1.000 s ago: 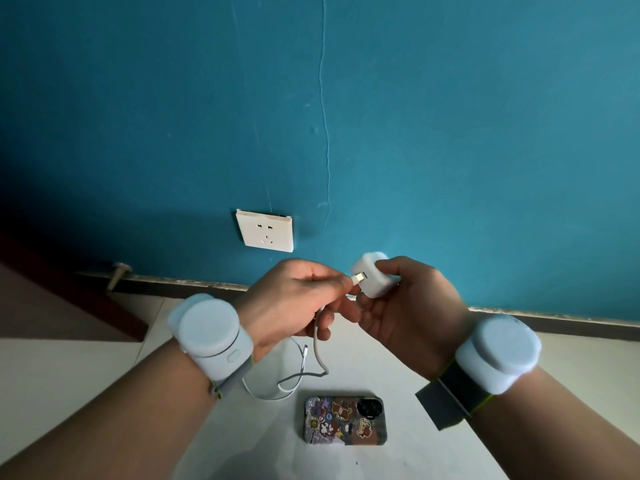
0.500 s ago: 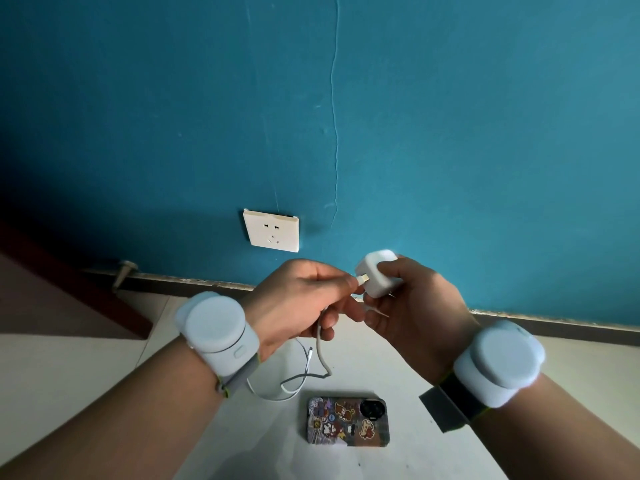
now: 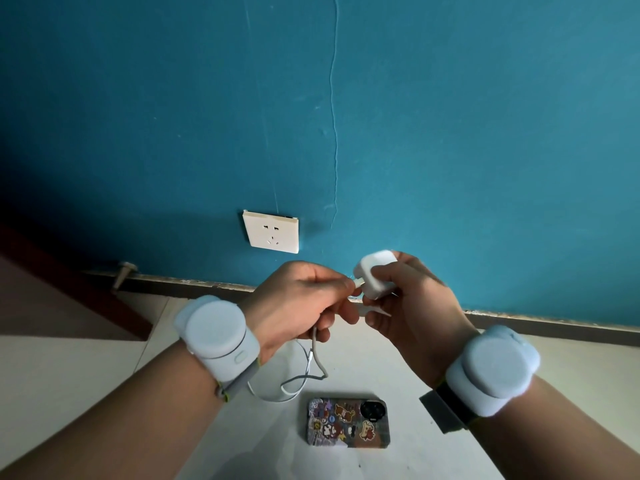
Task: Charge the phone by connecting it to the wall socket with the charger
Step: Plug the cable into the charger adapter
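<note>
Far left: dark reddish-brown panel low against the teal wall, w/ a small peg-like stopper sticking out just above the baseboard. White wall socket sits on the wall above the baseboard, left of centre, nothing plugged in. A thin pale crack line runs down the wall to the right of the socket.

Left hand, w/ a pale blue wrist device strapped on, has its grip narrow: thumb & fingertip pinch the cable plug end, which meets the face of the white charger block. Can't tell if the plug is fully seated. The cable drops from under that hand, bends near the floor & loops in a thin white curl on the pale floor, just left of the phone. Its other end lies loose in that loop, apart from the phone.

Phone lies flat on the floor below & between the 2 hands, back up, sticker-covered case, camera ring toward the top right; nothing touches it.

Right hand holds the charger block, fingers curled round it, grip closed on it, well clear of the socket. Right wrist carries a second pale blue device w/ a dark strap
</note>
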The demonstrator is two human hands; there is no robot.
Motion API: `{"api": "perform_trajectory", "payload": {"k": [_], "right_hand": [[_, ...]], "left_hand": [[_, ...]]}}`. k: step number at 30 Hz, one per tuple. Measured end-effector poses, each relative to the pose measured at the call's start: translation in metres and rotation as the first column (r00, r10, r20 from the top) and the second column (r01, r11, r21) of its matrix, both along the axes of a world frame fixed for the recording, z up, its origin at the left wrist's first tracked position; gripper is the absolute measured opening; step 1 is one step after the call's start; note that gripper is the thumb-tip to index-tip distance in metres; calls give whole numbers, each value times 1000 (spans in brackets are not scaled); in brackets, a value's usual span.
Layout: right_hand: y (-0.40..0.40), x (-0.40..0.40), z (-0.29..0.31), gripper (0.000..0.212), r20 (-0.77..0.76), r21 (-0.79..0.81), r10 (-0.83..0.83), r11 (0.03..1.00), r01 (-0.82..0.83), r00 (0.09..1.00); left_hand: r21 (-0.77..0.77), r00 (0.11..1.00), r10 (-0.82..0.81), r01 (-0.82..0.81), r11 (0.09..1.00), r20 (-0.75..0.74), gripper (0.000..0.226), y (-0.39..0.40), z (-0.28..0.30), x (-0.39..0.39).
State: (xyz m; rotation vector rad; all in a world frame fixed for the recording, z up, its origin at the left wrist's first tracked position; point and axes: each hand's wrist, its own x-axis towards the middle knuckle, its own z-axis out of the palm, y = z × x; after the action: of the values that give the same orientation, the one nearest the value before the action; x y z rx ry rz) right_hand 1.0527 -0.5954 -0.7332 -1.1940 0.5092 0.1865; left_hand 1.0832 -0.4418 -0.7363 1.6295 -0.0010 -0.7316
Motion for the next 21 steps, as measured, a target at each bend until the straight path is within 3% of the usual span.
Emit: {"api": "perform_trajectory", "payload": {"k": [14,21], "right_hand": [[-1,1,-6,28,47,-9,10,1000,-10,999],[-3,3,-12,30,4,-58,25,998,-25,1000]], "left_hand": [[-4,999,39,-39,999,21,19,-2,-11,3],[35,994,101,-99,994,-51,24,0,-14,5]]}}
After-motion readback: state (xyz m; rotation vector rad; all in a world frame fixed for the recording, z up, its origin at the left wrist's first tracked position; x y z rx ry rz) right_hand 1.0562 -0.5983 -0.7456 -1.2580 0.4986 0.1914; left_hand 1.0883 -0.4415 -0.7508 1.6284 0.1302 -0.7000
